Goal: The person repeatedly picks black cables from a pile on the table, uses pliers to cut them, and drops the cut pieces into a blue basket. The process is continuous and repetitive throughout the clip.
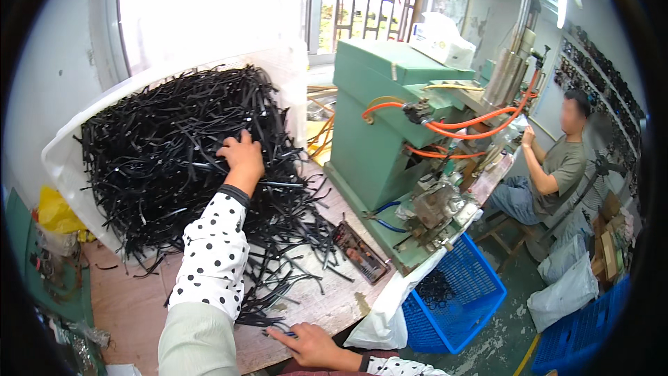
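Observation:
My left hand [243, 159], in a white sleeve with black dots, reaches onto a large heap of thin black strips [160, 146]. Its fingers are spread and rest on the strips; whether any strip is gripped does not show. The heap lies in a tipped white plastic bin [66, 141] and spills onto the worktable [132, 306]. Close to the table's front edge, my right hand [316, 348] is closed around a thin dark piece with a bit of blue, too small to name. Loose strips lie just beyond it.
Right of the heap stands a green machine [369, 118] with orange hoses [459, 129]. Blue-handled pliers [385, 217] and a small flat box [360, 252] lie nearby. A blue crate [480, 292] stands on the floor. Another person [567, 160] sits at the far right.

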Tool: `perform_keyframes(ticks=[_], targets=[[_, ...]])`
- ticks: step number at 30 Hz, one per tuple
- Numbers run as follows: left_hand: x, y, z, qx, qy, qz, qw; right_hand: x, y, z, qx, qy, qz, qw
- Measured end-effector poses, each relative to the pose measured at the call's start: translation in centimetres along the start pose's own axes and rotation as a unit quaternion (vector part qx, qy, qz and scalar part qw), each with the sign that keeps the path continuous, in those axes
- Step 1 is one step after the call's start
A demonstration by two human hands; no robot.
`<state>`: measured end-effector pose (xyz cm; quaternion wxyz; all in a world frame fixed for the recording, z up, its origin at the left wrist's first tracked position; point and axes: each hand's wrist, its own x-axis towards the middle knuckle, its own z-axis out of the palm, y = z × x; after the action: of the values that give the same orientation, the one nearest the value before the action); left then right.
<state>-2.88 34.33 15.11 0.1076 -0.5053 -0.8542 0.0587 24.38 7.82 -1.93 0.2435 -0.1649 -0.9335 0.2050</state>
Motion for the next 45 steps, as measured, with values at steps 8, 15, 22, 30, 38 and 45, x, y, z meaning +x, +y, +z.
perform_keyframes(ticks=[8,15,22,30,38,45], targets=[[1.0,-1.9,4.2,-0.071,0.151,0.087,0.982,-0.2,0.4,0.6,-0.013,0.005,-0.003,1.000],[-2.4,-3.3,6.0,-0.053,0.298,0.173,0.937,-0.2,0.7,0.8,-0.001,0.072,-0.021,0.997],[-8.8,-6.4,5.5,-0.084,0.253,0.259,0.928,-0.2,0.7,1.1,-0.016,0.091,-0.017,0.996],[-15.6,-10.2,10.6,-0.095,0.251,0.300,0.915,-0.3,0.3,0.9,-0.034,0.071,0.000,0.997],[-19.3,-13.0,11.3,-0.158,0.036,0.305,0.938,-0.1,0.1,0.8,-0.036,0.066,-0.009,0.997],[-22.7,-14.0,7.3,-0.093,-0.097,0.292,0.947,-0.3,0.4,1.6,-0.047,0.095,-0.010,0.994]])
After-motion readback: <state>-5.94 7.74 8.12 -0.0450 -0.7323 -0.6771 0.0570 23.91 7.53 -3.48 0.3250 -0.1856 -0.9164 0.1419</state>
